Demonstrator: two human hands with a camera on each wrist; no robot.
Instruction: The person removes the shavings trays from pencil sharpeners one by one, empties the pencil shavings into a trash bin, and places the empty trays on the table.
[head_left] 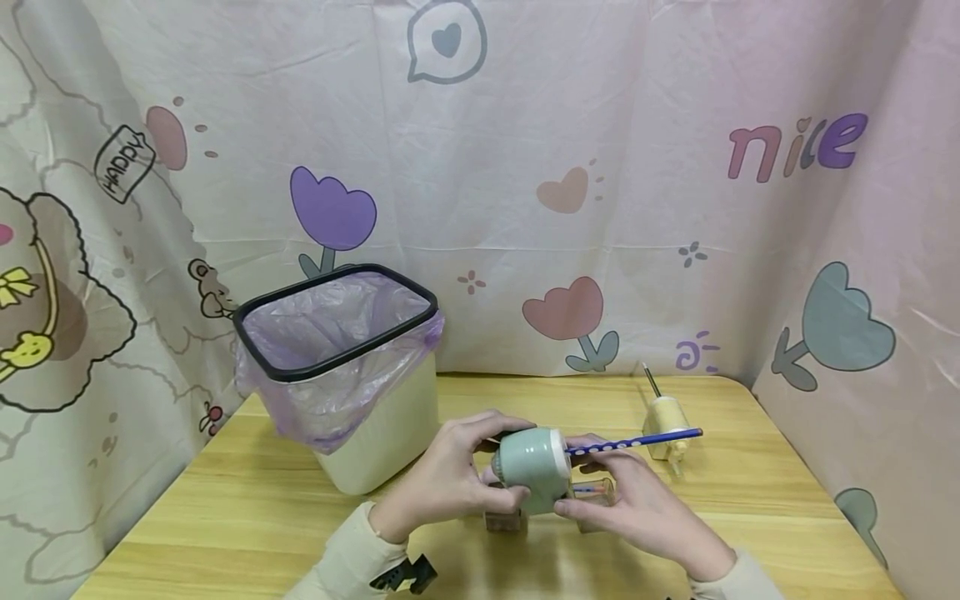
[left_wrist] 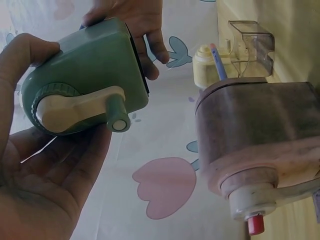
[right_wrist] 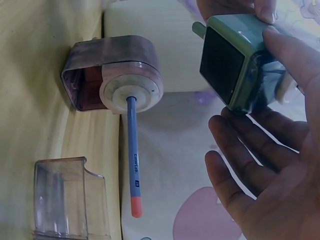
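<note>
A green crank pencil sharpener (head_left: 531, 468) is held up between both hands above the table. My left hand (head_left: 456, 475) grips its crank end, thumb on one side and fingers on the other; the pale crank (left_wrist: 75, 106) shows in the left wrist view. My right hand (head_left: 633, 496) holds its front end, with the thumb on it and fingers beneath in the right wrist view. A blue dotted pencil (head_left: 633, 442) sticks out from the front. Below the hands stands a pinkish-brown sharpener (right_wrist: 112, 57) with a blue, red-ended pencil (right_wrist: 133, 155) in it.
A clear plastic drawer (right_wrist: 62, 197) stands beside the pinkish-brown sharpener. Farther back on the right is a cream sharpener (head_left: 667, 417) with a pencil in it. A cream bin (head_left: 386, 429) with a black rim and purple liner is at the left. A patterned curtain (head_left: 480, 167) surrounds the table.
</note>
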